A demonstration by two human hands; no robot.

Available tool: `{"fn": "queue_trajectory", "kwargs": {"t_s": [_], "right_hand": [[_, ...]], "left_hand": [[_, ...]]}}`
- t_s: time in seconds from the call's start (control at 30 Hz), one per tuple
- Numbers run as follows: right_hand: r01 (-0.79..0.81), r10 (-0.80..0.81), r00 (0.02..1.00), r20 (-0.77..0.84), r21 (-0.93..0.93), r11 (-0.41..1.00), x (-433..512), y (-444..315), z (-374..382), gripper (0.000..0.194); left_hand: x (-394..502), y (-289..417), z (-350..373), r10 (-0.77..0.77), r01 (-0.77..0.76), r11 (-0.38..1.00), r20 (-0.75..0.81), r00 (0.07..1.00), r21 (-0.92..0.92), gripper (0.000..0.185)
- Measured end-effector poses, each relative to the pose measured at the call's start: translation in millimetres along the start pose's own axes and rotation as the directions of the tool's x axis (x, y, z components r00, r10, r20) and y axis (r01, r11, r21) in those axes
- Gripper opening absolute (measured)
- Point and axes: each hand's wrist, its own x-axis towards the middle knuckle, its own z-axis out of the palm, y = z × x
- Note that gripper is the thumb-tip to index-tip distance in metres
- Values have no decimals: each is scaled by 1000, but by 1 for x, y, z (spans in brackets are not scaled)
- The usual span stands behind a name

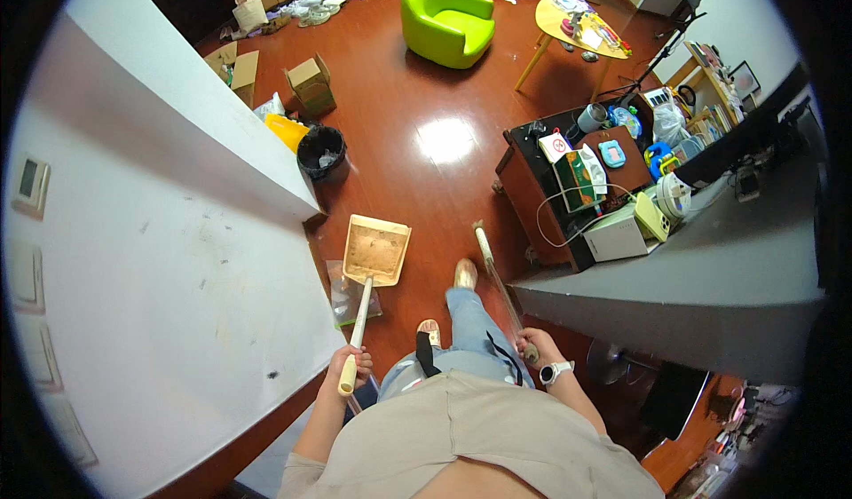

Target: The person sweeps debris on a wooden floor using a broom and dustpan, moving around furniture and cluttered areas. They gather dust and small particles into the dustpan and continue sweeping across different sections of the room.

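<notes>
My left hand [357, 360] is closed around the pale handle of a long-handled dustpan [377, 249], whose tan pan is held out ahead, over or beside a clear plastic bag [347, 299] at the wall's foot. In my right hand [538, 349], which wears a white watch at the wrist, is a long stick [504, 290] with a pale section near its far end. That far end points forward over the reddish floor; whether it touches the floor, I cannot tell. My feet stand between the two tools.
A black-lined trash bin [322, 153] and cardboard box [311, 86] are ahead left, past a white wall corner [293, 196]. A cluttered dark cabinet [542, 216] stands at right. Farther off are a green armchair [442, 29] and a small yellow table [550, 18].
</notes>
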Motion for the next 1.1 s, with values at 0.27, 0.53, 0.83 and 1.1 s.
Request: {"fn": "queue_trajectory", "kwargs": {"t_s": [0.27, 0.53, 0.83, 1.1], "right_hand": [[-109, 120, 992, 41, -196, 974, 71, -148, 58, 24], [-246, 311, 933, 181, -312, 918, 105, -280, 123, 12], [-69, 293, 933, 209, -695, 716, 126, -279, 216, 9], [463, 53, 785, 617, -528, -712, 163, -248, 323, 32]], "left_hand": [[54, 16, 49, -9, 10, 991, 5, 1000, -130, 5], [115, -19, 106, 185, -113, 903, 138, 973, -416, 6], [102, -60, 96, 195, -161, 906, 46, 980, -392, 11], [68, -155, 56, 370, -224, 694, 73, 926, -684, 11]]}}
